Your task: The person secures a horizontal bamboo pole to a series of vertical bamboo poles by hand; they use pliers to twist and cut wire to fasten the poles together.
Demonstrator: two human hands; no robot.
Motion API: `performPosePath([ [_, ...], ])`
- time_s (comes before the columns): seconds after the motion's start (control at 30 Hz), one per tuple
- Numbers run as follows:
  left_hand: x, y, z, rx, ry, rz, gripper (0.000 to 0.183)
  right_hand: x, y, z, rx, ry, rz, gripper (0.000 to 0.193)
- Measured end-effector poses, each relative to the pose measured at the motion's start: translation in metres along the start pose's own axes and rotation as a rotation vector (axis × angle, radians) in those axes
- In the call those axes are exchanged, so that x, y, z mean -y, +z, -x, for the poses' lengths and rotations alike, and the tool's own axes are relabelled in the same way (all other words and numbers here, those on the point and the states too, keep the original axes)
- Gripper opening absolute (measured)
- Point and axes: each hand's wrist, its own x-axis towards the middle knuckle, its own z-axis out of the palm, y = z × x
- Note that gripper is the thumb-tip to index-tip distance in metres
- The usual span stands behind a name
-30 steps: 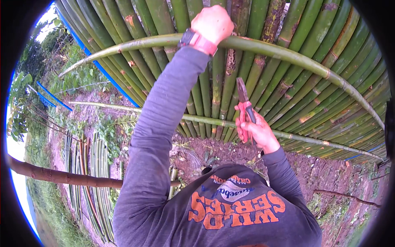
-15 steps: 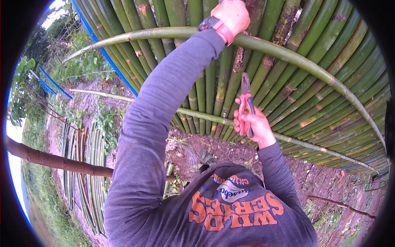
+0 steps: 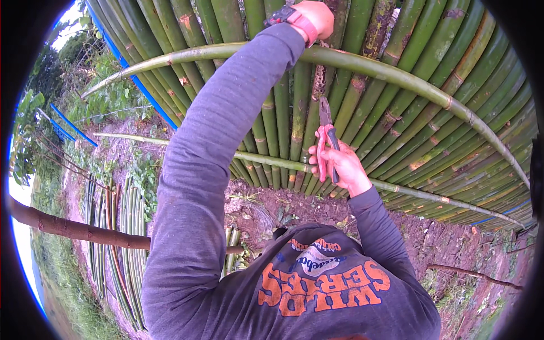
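My right hand [image 3: 344, 168] is closed round pliers [image 3: 325, 112] with red and dark handles, their metal jaws pointing up in front of the green bamboo poles [image 3: 298, 116]. Raised high at the top edge, my left hand [image 3: 315, 20] is curled against the poles, just above a long bent bamboo crosspiece [image 3: 374, 67]. Its back faces me, so whatever its fingers grip is hidden. A dark watch and a reddish band circle that wrist. Behind my right hand runs a thinner, lower bamboo crosspiece [image 3: 271, 160].
A blue edge [image 3: 148, 97] runs along the left side of the bamboo row. Cut bamboo poles [image 3: 133, 226] lie on the ground at left. A brown wooden pole [image 3: 85, 231] crosses at left, behind my left arm. A thin stick [image 3: 473, 273] is at lower right.
The whole view has shifted slightly. My right hand and the pliers have moved a little to the left against the poles. My left hand stays at nearly the same spot.
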Motion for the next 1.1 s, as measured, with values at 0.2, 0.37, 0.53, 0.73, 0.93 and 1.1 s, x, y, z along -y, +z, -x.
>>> performPosePath([
  [0.2,0.017,0.015,-0.025,0.053,-0.009,-0.112,0.022,0.012,-0.001,-0.001,-0.076,-0.031,-0.006,0.067],
  [0.37,0.008,0.002,-0.014,0.233,0.006,-0.299,0.021,0.029,-0.026,-0.006,-0.054,-0.078,-0.062,0.062],
  [0.53,0.007,0.003,-0.024,0.370,-0.081,-0.340,0.020,0.044,-0.026,-0.009,0.060,-0.019,-0.119,0.061],
  [0.73,0.011,0.009,-0.017,0.114,0.140,-0.382,0.019,0.044,-0.030,-0.014,0.090,-0.069,-0.163,0.056],
  [0.93,0.025,0.004,0.007,0.381,-0.212,0.603,0.020,0.041,-0.015,-0.003,0.119,-0.087,-0.237,0.050],
  [1.1,-0.009,0.013,0.086,0.092,-0.565,1.470,0.011,0.042,0.007,0.001,0.178,-0.065,-0.298,0.055],
])
